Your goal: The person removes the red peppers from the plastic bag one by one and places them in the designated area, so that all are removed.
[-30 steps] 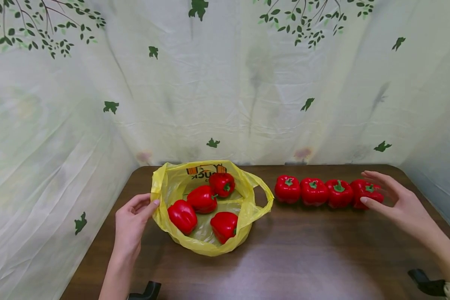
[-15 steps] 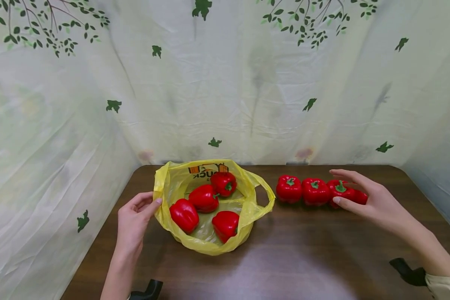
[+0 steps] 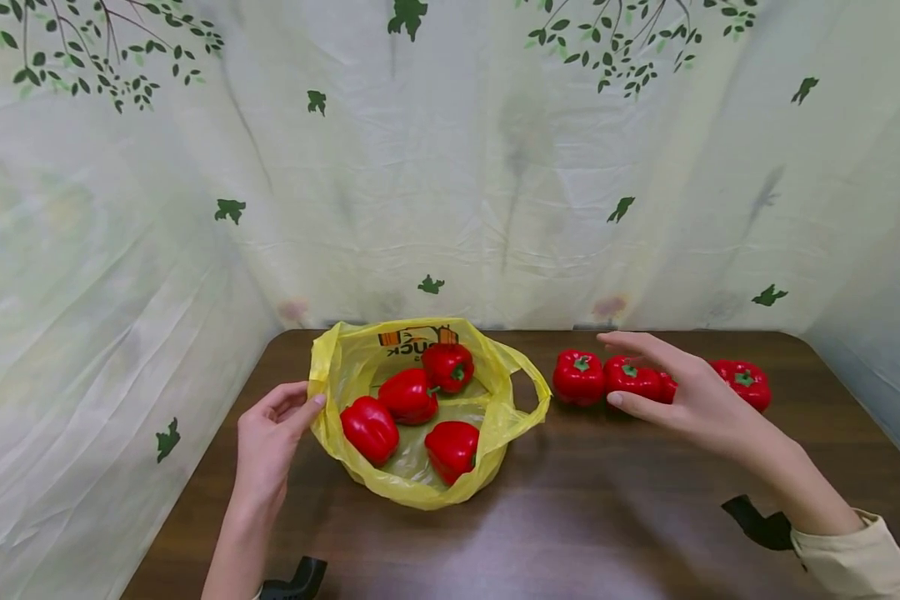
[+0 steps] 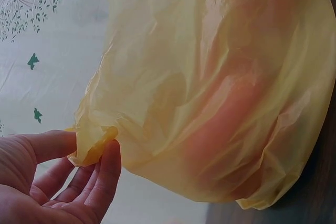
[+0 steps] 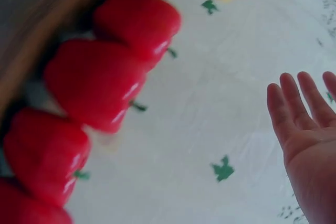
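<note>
A yellow plastic bag (image 3: pixel 412 495) stands wide-mouthed on the table, with several red bell peppers (image 3: pixel 408 397) inside. My left hand (image 3: pixel 273 437) pinches the bag's left rim between thumb and fingers; the left wrist view shows the gathered plastic (image 4: pixel 94 142) in that pinch. To the right of the bag, several more red bell peppers (image 3: pixel 578 377) lie in a row, green stems showing. Over this row hovers my right hand (image 3: pixel 686 400), fingers spread and holding nothing, partly hiding the peppers in the middle. In the right wrist view the palm (image 5: pixel 320 156) is apart from the peppers (image 5: pixel 97 85).
The brown wooden table (image 3: pixel 570 517) reaches back to a pale curtain (image 3: pixel 450 167) printed with leaves and branches. A loop handle (image 3: pixel 528 392) of the bag sticks out toward the pepper row. Black wrist mounts (image 3: pixel 761 523) sit below the hands.
My right hand has moved left along the pepper row, from the rightmost pepper to the middle ones, uncovering the right end. The left hand keeps its pinch on the bag.
</note>
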A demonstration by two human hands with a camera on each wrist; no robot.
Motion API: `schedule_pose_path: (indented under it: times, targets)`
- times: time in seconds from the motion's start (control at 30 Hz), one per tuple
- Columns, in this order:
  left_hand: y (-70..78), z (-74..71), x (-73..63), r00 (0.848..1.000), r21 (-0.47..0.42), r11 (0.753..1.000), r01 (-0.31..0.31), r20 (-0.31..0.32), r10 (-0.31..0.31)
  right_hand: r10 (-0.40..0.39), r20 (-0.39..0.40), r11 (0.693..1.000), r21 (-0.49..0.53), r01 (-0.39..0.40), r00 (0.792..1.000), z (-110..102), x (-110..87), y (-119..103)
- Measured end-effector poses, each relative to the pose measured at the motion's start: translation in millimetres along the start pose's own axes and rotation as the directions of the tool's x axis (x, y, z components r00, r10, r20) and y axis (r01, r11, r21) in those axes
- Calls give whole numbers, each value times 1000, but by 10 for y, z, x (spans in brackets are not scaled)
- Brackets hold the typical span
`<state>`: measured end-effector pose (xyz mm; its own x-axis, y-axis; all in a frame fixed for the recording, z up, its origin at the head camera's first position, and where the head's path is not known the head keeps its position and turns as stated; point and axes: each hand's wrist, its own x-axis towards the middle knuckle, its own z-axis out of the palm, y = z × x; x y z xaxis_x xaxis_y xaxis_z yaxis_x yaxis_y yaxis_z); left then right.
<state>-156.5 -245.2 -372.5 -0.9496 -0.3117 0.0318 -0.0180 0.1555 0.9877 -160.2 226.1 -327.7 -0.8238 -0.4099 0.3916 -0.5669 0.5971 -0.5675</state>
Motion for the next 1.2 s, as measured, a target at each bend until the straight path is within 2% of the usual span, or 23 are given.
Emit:
schedule_pose_path:
  times: [0.3, 0.6, 0.7, 0.97, 1.2]
  targets:
    - [12, -14, 2, 1000, 3, 1000, -5, -5, 5, -99, 32, 991, 89, 95, 995, 226, 236, -194]
    - [13, 0, 1, 1000, -61, 998, -16, -14, 15, -208, 141, 973, 128, 190, 968, 517, 398, -354]
    - [7, -1, 0, 1000, -55, 998, -20, -14, 19, -229, 168, 968, 140, 207, 959, 608, 446, -385]
    - [0, 0, 1, 1000, -40, 999, -18, -12, 18, -239, 271, 964, 184, 194, 933, 855, 559, -476]
    - [-3, 0, 5, 1000, -27, 999, -20, -9, 20, -203, 347, 971, 194, 141, 916, 1084, 642, -531]
